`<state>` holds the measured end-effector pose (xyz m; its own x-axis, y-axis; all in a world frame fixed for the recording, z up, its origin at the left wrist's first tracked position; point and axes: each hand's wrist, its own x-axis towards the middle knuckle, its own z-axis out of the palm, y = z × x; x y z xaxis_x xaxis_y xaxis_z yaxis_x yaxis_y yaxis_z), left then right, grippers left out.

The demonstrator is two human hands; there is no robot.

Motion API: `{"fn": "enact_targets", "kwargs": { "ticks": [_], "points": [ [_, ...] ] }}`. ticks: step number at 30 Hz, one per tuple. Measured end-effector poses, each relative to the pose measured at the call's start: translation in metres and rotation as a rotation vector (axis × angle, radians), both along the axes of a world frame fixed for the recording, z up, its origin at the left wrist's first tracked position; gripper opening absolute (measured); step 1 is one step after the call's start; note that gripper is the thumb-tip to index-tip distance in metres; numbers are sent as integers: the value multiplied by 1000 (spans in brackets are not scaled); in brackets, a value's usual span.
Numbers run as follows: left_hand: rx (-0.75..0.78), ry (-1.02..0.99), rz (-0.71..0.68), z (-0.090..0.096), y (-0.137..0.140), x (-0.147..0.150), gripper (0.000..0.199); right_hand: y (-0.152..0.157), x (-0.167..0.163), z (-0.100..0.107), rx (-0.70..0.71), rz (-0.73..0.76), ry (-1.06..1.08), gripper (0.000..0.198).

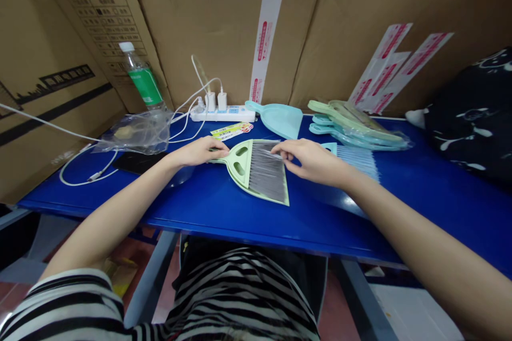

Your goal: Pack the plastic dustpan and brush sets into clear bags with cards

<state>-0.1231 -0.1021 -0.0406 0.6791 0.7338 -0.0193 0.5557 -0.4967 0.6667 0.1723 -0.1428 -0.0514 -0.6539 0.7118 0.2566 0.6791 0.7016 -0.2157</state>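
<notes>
Head view: your left hand (202, 151) is clamping a light green handle (220, 155); whether it is gripping one piece or two cannot be told. The light green dustpan (287, 200) is lying on the blue desk (192, 213), with the gray-bristled brush (266, 170) resting over it. Your right hand (314, 160) is reaching over the light green dustpan's right side, fingertips meeting the bristles; whether they are pinching any cannot be told. Behind the light green dustpan, a light blue dustpan (282, 119) is lying; behind and left of it, a power strip (236, 114) is sitting. To its right, a blue brush (356, 159) is lying partly hidden by your right hand, with a bagged stack (356, 129) resting farther back.
</notes>
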Motion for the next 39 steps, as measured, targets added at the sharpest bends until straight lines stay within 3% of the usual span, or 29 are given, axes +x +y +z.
{"fn": "enact_targets", "kwargs": {
  "ticks": [5,12,21,30,39],
  "points": [
    [-53,-4,17,0,0,0,32,0,0,-1,49,-47,39,35],
    [-159,-38,58,-1,0,-1,35,-4,-5,-14,34,-39,16,54],
    [-144,-52,77,-3,4,-2,32,-2,-11,-10,4,10,43,29],
    [-140,-58,100,-5,7,-3,27,-1,-11,-9,14,34,23,15],
    [-416,-248,134,-7,4,2,23,1,-10,-9,39,52,36,12]
  ]
}}
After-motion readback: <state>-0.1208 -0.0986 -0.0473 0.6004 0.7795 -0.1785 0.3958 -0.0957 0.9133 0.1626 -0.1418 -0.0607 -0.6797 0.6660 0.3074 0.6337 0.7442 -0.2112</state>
